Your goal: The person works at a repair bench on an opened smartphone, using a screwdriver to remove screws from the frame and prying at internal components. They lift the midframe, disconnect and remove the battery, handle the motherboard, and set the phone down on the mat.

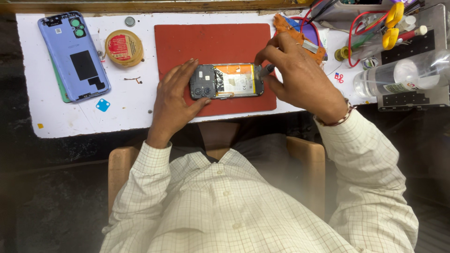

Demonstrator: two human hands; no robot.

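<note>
White table (126,112), flat red rubber mat (211,42) with bare room along its top; opened phone (227,81), glossy innards, lies at mat's lower edge. Left hand (176,100) flat, bracing its camera end; right hand (295,70) pinches thin metal screwdriver (266,71) at the other end

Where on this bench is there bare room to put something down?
Bare white table lies between the blue back cover and the red mat, below the round tin. The mat's upper half is also free. The right end, around the clear bottle and cables, is crowded.
</note>
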